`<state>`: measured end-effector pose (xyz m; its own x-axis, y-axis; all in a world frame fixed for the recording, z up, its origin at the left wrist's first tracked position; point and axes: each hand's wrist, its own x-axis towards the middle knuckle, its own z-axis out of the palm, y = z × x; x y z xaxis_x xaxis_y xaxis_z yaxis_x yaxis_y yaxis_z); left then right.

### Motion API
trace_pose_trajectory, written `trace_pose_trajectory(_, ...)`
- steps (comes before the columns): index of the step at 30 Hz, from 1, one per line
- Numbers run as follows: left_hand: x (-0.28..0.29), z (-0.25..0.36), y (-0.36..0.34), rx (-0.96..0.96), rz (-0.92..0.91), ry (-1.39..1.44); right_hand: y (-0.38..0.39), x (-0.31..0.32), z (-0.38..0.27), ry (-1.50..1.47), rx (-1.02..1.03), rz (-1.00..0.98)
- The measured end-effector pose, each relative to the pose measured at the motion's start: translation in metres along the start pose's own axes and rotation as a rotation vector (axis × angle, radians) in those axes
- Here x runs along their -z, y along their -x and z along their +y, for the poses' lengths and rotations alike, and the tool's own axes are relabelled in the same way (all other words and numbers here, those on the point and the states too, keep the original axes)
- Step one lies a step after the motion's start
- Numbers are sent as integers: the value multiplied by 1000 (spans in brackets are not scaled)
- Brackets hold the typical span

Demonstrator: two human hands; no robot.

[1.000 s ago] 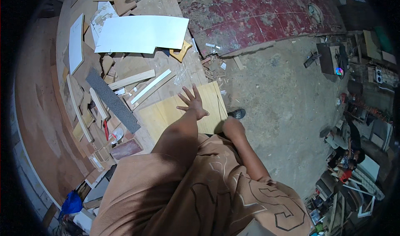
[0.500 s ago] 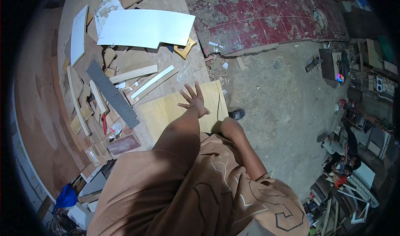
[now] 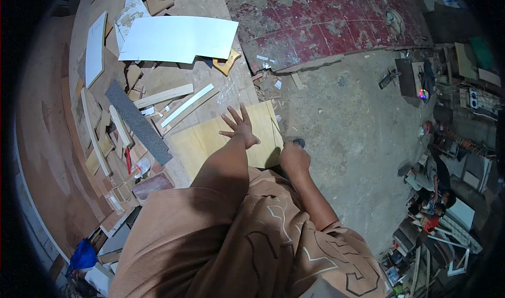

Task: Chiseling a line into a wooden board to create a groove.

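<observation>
Pale board: one, laid flat on the tabletop [image 3: 202,3], its wooden face [image 3: 202,145] seen toward the near side and carried past the right edge; a dark line is shown near the board's right end
White panels: two, a large one [image 3: 176,39] spread across the far half of the tabletop, a narrow one [image 3: 96,49] placed toward the left edge
Saw handle: one, yellow [image 3: 227,62], partly covered by the large panel, near the right edge
Strips: one grey speckled [image 3: 138,122], one white-faced [image 3: 187,106] and one of pale wood [image 3: 164,96], scattered left of and beyond the board
Block: one, reddish brown [image 3: 152,185], set near the board's left side, partly hidden by clothing
Left hand: one [image 3: 242,132], opened wide with fingers spread, rested on the board's face
Right hand: one [image 3: 295,158], curled into a fist just beside the board's right edge; whether anything is gripped cannot be told
Shoe: one, dark [image 3: 299,142], glimpsed on the floor [image 3: 347,124] beyond the right fist
</observation>
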<state>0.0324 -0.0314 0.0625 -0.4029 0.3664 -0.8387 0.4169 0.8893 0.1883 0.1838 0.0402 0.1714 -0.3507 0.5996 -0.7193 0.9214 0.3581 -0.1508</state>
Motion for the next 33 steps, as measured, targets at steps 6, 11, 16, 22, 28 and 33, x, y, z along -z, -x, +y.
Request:
trace_pose_trajectory(6, 2, 0, 1, 10, 14, 13, -45, 4, -17, 58, 76, -17)
trace_pose_trajectory(11, 0, 3, 1, 4, 28, 37, -98, -25, -32, 40, 35, -61)
trace_pose_trajectory(16, -2, 0, 2, 52, 42, 69, -57, -17, -19, 50, 36, -128)
trace_pose_trajectory(22, 3, 0, 3, 17, 12, 64, -58, -9, -17, 49, -21, -135)
trace_pose_trajectory(28, 5, 7, 0, 1, 10, 33, -92, -27, -24, -6, -40, -72)
trace_pose_trajectory(33, 4, -4, 3, 37, 13, 71, -30, -2, -9, -17, 1, -126)
